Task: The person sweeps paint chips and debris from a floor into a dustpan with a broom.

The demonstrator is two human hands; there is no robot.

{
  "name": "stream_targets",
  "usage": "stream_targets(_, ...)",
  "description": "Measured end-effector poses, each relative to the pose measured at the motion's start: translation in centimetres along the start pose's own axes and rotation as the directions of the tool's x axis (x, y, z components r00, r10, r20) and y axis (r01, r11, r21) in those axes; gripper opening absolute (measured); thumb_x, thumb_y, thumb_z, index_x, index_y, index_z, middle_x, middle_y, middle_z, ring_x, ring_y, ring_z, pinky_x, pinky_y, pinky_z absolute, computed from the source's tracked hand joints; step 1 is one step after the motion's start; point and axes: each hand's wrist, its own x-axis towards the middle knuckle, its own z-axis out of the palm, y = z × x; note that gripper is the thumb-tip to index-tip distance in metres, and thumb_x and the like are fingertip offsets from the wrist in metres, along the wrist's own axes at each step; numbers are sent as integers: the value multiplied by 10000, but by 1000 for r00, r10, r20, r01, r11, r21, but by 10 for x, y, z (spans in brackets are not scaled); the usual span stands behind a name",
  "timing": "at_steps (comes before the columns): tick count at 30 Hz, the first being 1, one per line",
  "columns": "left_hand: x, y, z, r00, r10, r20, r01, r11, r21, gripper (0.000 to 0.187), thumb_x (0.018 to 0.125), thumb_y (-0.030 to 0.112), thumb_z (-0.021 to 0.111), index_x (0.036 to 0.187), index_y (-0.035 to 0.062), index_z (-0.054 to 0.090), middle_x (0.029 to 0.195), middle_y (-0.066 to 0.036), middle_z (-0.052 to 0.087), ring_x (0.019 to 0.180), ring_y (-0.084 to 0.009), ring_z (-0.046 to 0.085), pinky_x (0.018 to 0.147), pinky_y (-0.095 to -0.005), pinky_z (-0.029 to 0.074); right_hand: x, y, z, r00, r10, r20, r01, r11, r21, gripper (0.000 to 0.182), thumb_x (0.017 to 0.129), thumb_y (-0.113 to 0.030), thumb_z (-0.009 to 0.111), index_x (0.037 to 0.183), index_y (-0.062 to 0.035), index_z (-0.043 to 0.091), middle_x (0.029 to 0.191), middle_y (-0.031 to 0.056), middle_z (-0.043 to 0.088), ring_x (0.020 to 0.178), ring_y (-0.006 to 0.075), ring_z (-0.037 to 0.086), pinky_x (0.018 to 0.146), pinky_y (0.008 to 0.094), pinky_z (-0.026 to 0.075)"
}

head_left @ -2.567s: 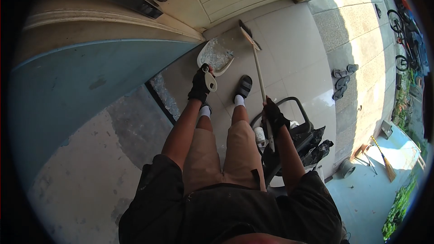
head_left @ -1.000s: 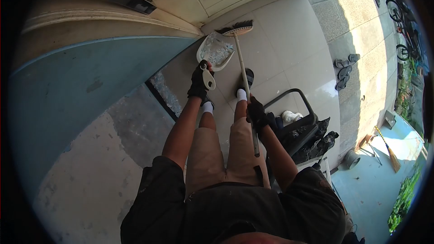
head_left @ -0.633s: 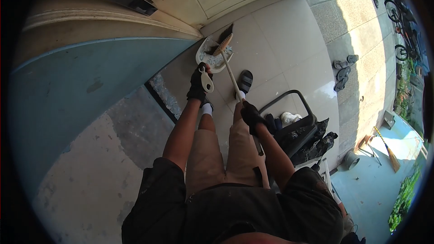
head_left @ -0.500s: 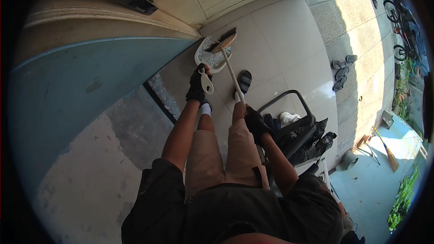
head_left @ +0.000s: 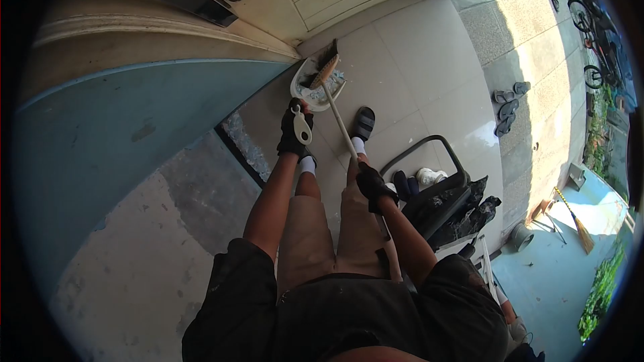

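On tiled floor at the wall's foot: dustpan gripped by gloved left hand, broom shaft clenched in right hand. Recommended: pan edge flat, short strokes.

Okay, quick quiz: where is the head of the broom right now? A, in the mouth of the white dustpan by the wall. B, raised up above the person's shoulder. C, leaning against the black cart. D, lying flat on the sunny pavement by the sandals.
A: the broom has its bristles in the mouth of the white dustpan, which the left hand holds by its handle while the right hand grips the broomstick.
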Motion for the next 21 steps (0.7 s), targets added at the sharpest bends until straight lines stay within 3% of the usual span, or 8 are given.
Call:
stream_targets(5,-6,-2,-4,995,14,-104,-4,995,96,116,823,60,559,925,80,508,824,-19,526,751,-127,530,691,-269,453,-22,-22,-42,933,347,92,-354,931,85,310,918,-306,478,1127,-96,568,614,72,494,541,231,497,534,370,435)
stream_targets(11,3,-18,-14,969,-83,-231,109,988,106,113,792,11,566,890,69,557,834,-45,577,833,-187,571,796,-318,462,27,-82,-50,697,681,225,-715,683,149,321,927,-312,467,1147,-99,564,613,61,493,539,241,496,531,386,439)
stream_targets(14,11,-52,-9,975,-97,-198,96,995,-17,98,809,32,566,897,74,569,843,-34,581,830,-171,573,784,-294,464,75,-71,-5,694,686,217,-719,671,181,343,931,-272,466,1220,-96,523,660,72,558,484,174,515,430,332,422)
stream_targets(16,12,-12,-7,983,-84,-164,83,996,-11,97,808,52,552,902,74,555,838,-29,567,823,-168,569,779,-290,457,95,-45,24,545,363,756,-728,652,212,242,913,-366,516,960,-145,601,612,18,523,475,142,502,411,305,387)
stream_targets(17,12,3,-7,989,-69,-128,68,998,-7,100,807,72,538,907,75,541,832,-24,554,816,-165,565,775,-286,450,84,-47,26,542,362,759,-730,650,212,242,913,-366,516,960,-145,601,612,18,523,475,142,502,411,305,387)
stream_targets(18,19,-22,-5,964,-243,-110,196,925,-326,79,806,69,553,884,77,550,816,-24,572,802,-172,577,775,-301,460,64,-55,24,739,452,500,-657,648,385,275,896,-423,527,879,-155,587,590,10,514,475,145,505,413,306,380)
stream_targets(19,20,-20,-3,965,-238,-106,192,925,-326,79,806,69,553,884,77,550,816,-24,572,802,-172,577,775,-301,460,48,-65,20,836,518,180,-527,669,524,328,879,-480,539,798,-165,572,569,1,505,474,148,508,414,306,372)
stream_targets(21,23,-14,0,945,-318,-75,278,904,-324,96,801,44,556,891,77,546,820,-26,570,810,-173,578,776,-307,461,39,-78,12,771,633,73,-615,709,345,397,840,-542,569,774,-150,563,571,7,509,473,143,513,423,302,364)
